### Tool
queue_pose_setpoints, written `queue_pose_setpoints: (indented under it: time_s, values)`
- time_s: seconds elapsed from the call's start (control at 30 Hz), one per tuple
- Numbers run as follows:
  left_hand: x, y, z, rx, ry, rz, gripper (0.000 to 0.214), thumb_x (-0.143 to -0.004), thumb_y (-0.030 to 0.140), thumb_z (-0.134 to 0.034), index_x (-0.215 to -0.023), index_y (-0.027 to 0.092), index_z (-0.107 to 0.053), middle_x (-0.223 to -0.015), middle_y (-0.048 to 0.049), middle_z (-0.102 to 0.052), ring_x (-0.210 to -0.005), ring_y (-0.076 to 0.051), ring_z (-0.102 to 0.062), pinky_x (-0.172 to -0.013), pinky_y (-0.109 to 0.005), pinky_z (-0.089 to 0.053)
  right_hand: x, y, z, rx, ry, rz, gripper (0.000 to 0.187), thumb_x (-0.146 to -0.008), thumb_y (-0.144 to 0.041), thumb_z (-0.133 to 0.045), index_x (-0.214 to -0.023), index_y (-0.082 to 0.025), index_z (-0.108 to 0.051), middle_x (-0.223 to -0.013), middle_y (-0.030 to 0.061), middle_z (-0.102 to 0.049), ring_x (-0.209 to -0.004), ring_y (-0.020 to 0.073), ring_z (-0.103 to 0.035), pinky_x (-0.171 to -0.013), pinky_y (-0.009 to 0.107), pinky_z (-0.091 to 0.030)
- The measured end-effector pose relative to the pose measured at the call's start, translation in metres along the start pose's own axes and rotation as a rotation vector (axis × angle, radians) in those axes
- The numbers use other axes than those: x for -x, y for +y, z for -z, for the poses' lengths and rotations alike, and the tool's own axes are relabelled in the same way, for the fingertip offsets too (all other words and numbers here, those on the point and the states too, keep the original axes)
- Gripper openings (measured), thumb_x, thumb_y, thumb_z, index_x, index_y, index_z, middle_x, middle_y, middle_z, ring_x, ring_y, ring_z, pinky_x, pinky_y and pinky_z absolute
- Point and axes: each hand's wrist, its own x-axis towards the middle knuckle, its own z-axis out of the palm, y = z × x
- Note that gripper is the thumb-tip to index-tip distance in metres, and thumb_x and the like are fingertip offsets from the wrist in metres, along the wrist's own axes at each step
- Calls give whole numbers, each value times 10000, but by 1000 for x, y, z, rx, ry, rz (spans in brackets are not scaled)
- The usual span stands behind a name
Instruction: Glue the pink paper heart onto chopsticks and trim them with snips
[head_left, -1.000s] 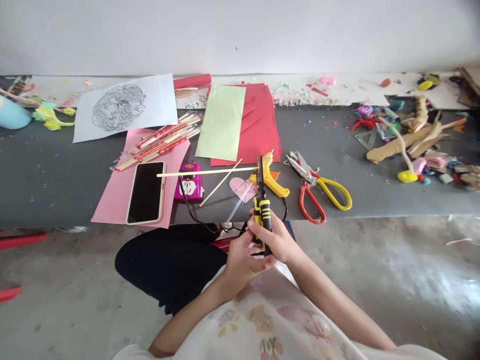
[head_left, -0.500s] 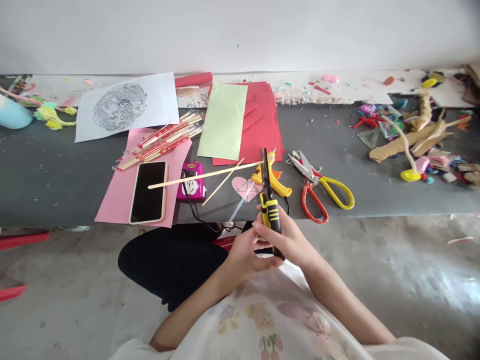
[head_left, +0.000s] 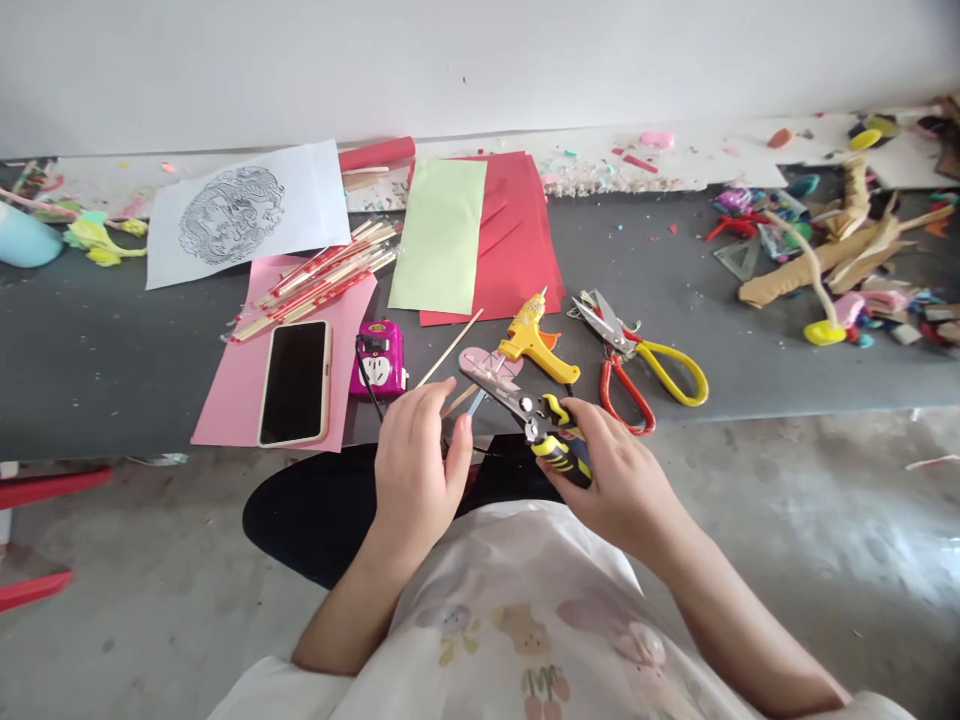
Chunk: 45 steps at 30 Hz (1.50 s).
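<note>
My right hand is closed around the black-and-yellow handles of wire-stripper pliers, whose jaws point up and left. My left hand is curled just left of the jaws, its thumb toward the pliers. A short visible length of wooden stick runs from between its fingers toward the jaws; the rest is hidden by the hand. Beyond the jaws lie a pink heart-shaped piece and a yellow glue gun. Another thin stick rests on the table behind my left hand.
Red-and-yellow-handled scissors lie to the right. A purple socket block, a phone on pink paper, and wrapped chopsticks are leftward. Green paper covers red sheets. Craft scraps crowd the far right.
The pliers have swung from upright to tilted left and down, now in my right hand alone. My left hand has come away leftward, and the long stick no longer stretches out over the phone.
</note>
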Motion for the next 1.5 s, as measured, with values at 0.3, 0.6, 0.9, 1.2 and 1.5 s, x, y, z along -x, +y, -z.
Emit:
queue_pose_setpoints:
  time_s: [0.3, 0.6, 0.9, 1.2, 1.5]
  values:
    - [10, -4, -11, 152, 3, 76, 207, -920, 148, -432, -790, 175, -591, -638, -2, -566, -596, -99, -547, -621, -203, -450, 3, 1, 6, 28, 30, 170, 523, -713, -169, -553, -1214, -182, -405, -1054, 137, -586, -975, 300, -563, -842, 439, -468]
    - [22, -11, -22, 175, 32, 23, 218, -923, 151, -418, -937, 166, -635, -746, -37, -659, -651, -106, -612, -616, -188, -453, 2, 7, 9, 36, -49, 212, 521, -659, -97, -517, -1163, -165, -404, -1034, 135, -558, -968, 289, -533, -845, 437, -450]
    - [21, -12, -21, 211, -65, 74, 196, -906, 149, -440, -765, 175, -573, -619, 7, -570, -549, -87, -523, -564, -181, -412, -2, 11, 1, -20, -30, 156, 401, -690, -205, -563, -1082, -170, -490, -960, 106, -635, -835, 242, -607, -718, 351, -483]
    - [19, -8, -19, 145, 155, -126, 291, -800, 107, -530, -1088, 142, -551, -956, -107, -621, -915, -201, -583, -818, -341, -473, -19, 17, 3, -206, 28, -47, 396, -703, -278, -635, -1071, -179, -529, -899, 65, -653, -785, 218, -619, -670, 316, -480]
    - [6, 22, -48, 301, -246, 9, 514, -861, 330, -552, -1308, 132, -392, -1233, -159, -549, -1166, -241, -520, -983, -391, -452, -59, 3, -20, -1121, 106, -78, 250, -754, -293, -694, -942, -195, -561, -830, 2, -615, -758, 149, -594, -751, 312, -495]
